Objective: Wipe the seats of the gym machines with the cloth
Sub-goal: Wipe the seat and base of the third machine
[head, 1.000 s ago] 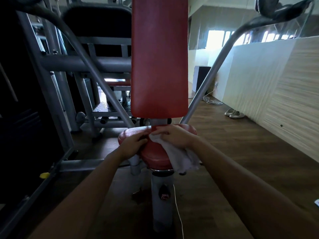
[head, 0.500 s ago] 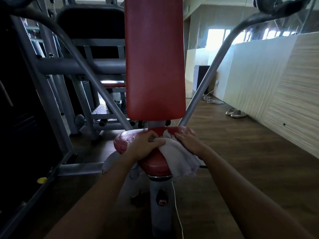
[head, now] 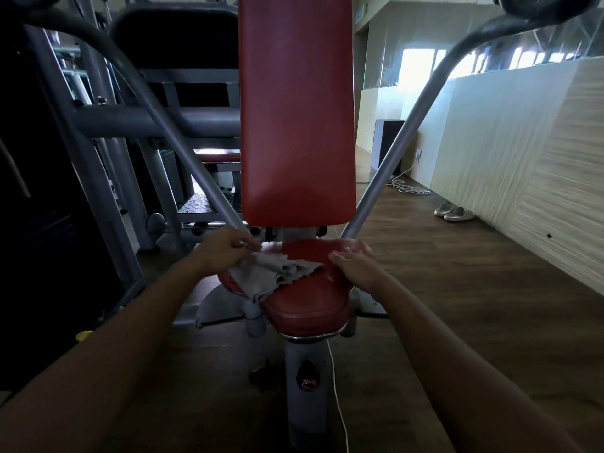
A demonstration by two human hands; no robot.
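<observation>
Thin, crumpled grey cloth [head: 274,275] lay bunched across the left rear of the rounded red vinyl seat [head: 310,302], one edge hanging over the seat's left side. Light and limp, it would probably fold rather than push flat, so a gathered corner was the likely hold. The left hand [head: 225,250] pinched it there. The right hand [head: 356,266] rested on the seat's right rear, fingers extended, grasping nothing, just beside the cloth's end. The tall red upright back pad [head: 295,109] stood close behind, and slanting grey steel tubes [head: 183,158] flanked the seat, likely limiting rearward strokes.
</observation>
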